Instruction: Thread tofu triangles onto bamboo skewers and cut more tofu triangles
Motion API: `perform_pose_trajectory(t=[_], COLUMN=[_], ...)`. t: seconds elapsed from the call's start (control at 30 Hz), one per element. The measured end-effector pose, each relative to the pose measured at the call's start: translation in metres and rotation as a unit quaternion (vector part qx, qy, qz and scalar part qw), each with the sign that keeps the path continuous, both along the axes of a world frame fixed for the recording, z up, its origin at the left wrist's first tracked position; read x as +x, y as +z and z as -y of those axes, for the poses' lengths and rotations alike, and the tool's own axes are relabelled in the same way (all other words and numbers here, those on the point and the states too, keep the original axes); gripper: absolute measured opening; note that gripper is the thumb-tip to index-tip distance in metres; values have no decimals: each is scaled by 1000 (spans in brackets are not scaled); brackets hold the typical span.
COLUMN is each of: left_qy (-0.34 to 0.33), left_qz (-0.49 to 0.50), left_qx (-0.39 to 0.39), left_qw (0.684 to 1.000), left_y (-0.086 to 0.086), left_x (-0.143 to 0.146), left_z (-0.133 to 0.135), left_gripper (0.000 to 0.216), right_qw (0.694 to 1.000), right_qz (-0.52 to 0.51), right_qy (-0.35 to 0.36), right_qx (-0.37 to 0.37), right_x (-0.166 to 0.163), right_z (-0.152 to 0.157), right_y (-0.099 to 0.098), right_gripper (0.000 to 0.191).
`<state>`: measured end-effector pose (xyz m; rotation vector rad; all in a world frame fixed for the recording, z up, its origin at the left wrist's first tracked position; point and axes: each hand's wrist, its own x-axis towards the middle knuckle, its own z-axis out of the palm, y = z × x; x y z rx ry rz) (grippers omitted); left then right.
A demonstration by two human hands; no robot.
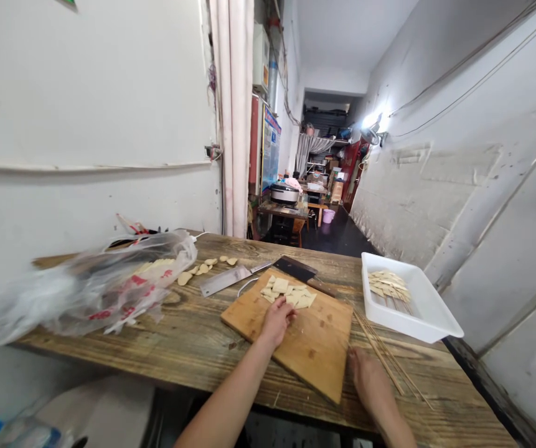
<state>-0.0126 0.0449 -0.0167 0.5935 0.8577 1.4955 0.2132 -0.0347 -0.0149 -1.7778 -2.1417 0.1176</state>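
A wooden cutting board [314,348] lies at an angle on the table, with a pile of pale yellow, flat square pieces [291,289] that look like tofu sheet near its far edge. My left hand [279,322] is over the board, its bent fingers at the near side of the pile; whatever lies between them is hidden. Beside the board's right edge, my right hand [368,376] is low over the table with its fingers curled together. I cannot make out what it holds, if anything. Several thin wooden skewers [386,354] lie just to its right.
A white plastic tray [417,320] at the right holds skewered flat pieces [389,285]. Behind the board lie a cleaver [230,278] and a dark-bladed knife [294,269]. Further left are pale round slices [202,269] and a clear plastic bag [122,292]. A wall borders the left side.
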Motion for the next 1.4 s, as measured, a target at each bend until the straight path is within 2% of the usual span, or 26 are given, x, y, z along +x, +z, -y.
perform_pose_trajectory(t=[0.07,0.17,0.27,0.4,0.73,1.4], left_qy=[-7,-23,-59,-61,-41,-55], left_qz=[52,103,109,91,118,106], left_qx=[-7,-14,-24,-36,-79,-88], left_qw=[999,994,992,993,989,989], left_y=[1,1,1,3,8,11], left_x=[-6,-11,-12,-14,-16,-16], left_z=[0,-1,0,0,-3,-1], left_gripper=[20,16,12,8,3,3], right_qw=[997,980,969,971,976,973], right_qz=[-67,-180,-221,-211,-192,-205], right_qy=[7,61,89,80,90,96], right_qx=[38,60,68,72,43,34], right_x=[-8,-31,-54,-66,-65,-65], right_z=[17,44,57,54,51,49], right_y=[-1,-3,-5,-10,-11,-7], right_gripper=[39,41,37,34,35,35])
